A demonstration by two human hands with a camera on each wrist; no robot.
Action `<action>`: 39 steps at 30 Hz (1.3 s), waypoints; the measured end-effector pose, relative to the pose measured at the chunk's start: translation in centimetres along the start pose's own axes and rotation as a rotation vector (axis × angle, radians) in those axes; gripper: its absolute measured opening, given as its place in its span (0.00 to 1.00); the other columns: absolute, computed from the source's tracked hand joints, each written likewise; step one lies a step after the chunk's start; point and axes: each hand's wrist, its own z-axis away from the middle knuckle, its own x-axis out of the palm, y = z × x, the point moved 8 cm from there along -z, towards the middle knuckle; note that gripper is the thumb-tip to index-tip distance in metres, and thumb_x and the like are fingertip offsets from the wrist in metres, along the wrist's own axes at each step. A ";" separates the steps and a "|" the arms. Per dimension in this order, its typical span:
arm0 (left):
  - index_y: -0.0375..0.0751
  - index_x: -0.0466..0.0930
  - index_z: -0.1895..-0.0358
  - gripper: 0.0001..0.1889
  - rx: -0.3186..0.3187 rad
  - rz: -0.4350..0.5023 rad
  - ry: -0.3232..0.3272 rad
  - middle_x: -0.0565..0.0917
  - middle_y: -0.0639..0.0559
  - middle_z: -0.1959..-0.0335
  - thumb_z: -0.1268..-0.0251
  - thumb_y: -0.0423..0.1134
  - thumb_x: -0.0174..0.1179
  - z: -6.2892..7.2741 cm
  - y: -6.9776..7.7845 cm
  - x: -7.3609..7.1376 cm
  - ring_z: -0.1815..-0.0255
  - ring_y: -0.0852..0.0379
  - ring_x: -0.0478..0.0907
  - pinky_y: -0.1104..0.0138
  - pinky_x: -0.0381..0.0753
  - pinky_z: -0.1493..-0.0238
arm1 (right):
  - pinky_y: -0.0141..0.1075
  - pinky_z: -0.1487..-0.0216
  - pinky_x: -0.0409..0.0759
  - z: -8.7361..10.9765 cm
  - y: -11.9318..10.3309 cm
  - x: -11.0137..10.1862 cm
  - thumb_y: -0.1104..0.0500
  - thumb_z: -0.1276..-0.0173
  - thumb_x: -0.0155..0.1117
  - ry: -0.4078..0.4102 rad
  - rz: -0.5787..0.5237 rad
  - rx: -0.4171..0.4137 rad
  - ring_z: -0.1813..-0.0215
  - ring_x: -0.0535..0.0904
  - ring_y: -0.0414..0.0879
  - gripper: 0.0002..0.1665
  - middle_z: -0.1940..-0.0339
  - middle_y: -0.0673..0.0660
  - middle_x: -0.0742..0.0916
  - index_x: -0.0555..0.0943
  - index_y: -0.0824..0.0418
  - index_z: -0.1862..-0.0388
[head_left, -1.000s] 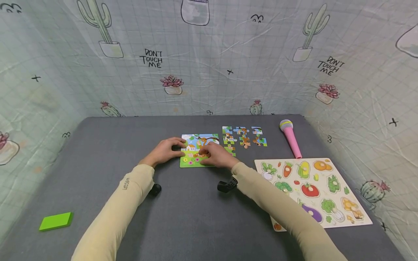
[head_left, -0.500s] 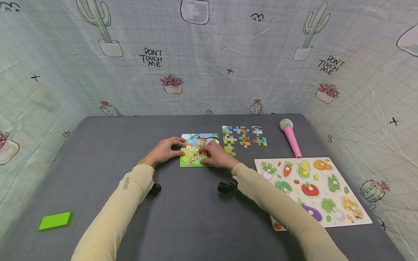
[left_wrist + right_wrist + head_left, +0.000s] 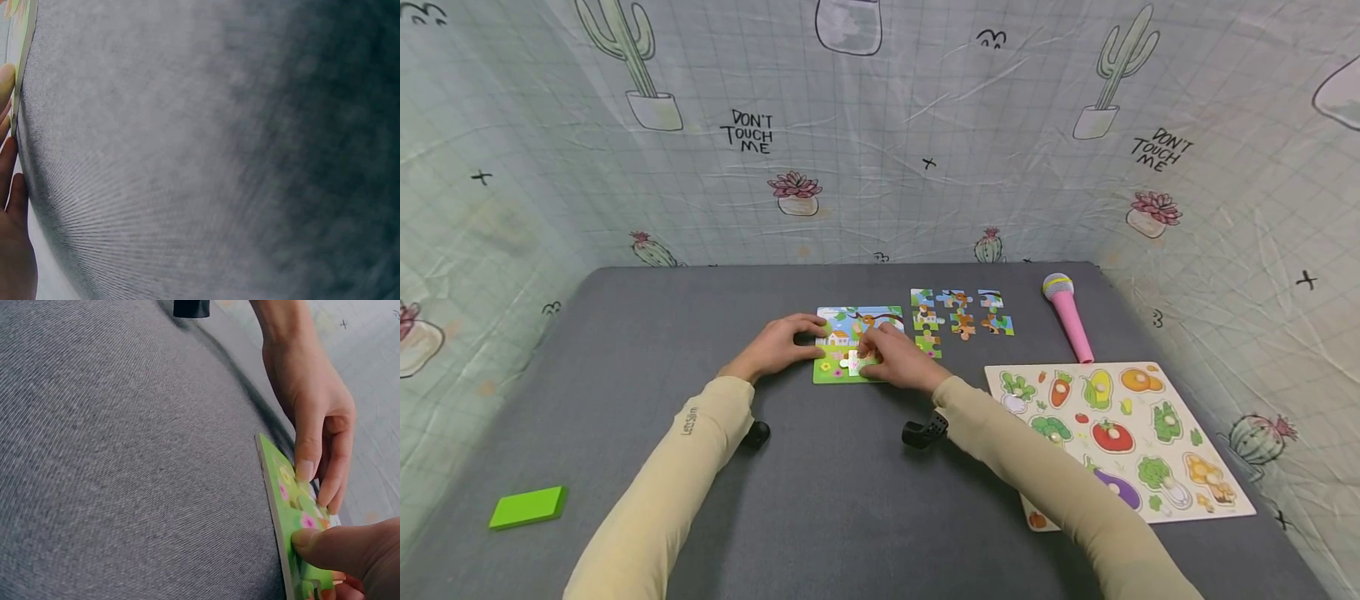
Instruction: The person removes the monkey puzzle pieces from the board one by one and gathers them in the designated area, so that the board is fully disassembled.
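Puzzle board: my picture puzzle board (image 3: 852, 350) lies flat on the grey table (image 3: 820, 492), near the middle and toward the far half. It is close to square, so I can hardly give it a long axis; its edges run square to the table's edges, the green grass strip toward me and the blue sky away from me.
Left hand: my left hand (image 3: 778, 346) rests at the board's left edge, fingers curled over that edge and pinching it, thumb at the near corner.
Right hand: my right hand (image 3: 895, 357) lies on the board's right half, fingers bent, the thumb (image 3: 325, 545) pressing the grass strip close to the near edge. Whether it grips a piece I cannot tell; a pale empty slot (image 3: 850, 362) shows just left of my fingertips.
Loose pieces: a group of puzzle pieces (image 3: 961, 315) lies just right of the board, apart from my hands.
Other things: a pink toy microphone (image 3: 1067, 318) points away from me; a vegetable peg board (image 3: 1116, 437) sits at the right, a green block (image 3: 527, 507) at the near left.
Hidden: my right hand covers much of the board's picture. The left wrist view shows almost only blurred grey cloth, with fingertips and the board's edge cut off at the left.
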 end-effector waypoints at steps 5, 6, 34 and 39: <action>0.37 0.83 0.46 0.19 0.003 -0.005 -0.001 0.74 0.45 0.34 0.38 0.41 0.68 -0.2 -0.2 0.0 0.30 0.44 0.65 0.50 0.63 0.29 | 0.37 0.57 0.75 0.1 0.0 0.1 0.59 0.33 0.68 0.005 0.008 -0.009 0.59 0.72 0.46 0.13 0.56 0.57 0.75 0.79 0.62 0.53; 0.37 0.83 0.46 0.19 0.002 -0.006 -0.001 0.74 0.45 0.34 0.38 0.41 0.68 -0.2 -0.2 0.0 0.30 0.44 0.65 0.50 0.63 0.29 | 0.37 0.57 0.75 0.1 0.0 0.1 0.59 0.33 0.69 0.006 0.011 -0.008 0.59 0.72 0.46 0.13 0.56 0.57 0.75 0.79 0.62 0.53; 0.37 0.83 0.45 0.19 0.005 -0.022 -0.019 0.73 0.44 0.33 0.37 0.41 0.68 -0.1 0.1 0.0 0.30 0.43 0.65 0.48 0.63 0.29 | 0.41 0.56 0.79 1.6 2.0 -1.7 0.66 0.26 0.55 0.023 -0.400 0.080 0.56 0.80 0.48 0.15 0.48 0.54 0.82 0.83 0.59 0.46; 0.37 0.83 0.45 0.19 0.011 -0.027 -0.017 0.73 0.44 0.34 0.37 0.41 0.68 -0.1 0.1 0.0 0.30 0.42 0.65 0.48 0.63 0.29 | 0.43 0.54 0.77 2.6 3.4 -2.9 0.62 0.27 0.58 0.074 -0.441 0.158 0.49 0.78 0.50 0.13 0.44 0.56 0.81 0.82 0.60 0.48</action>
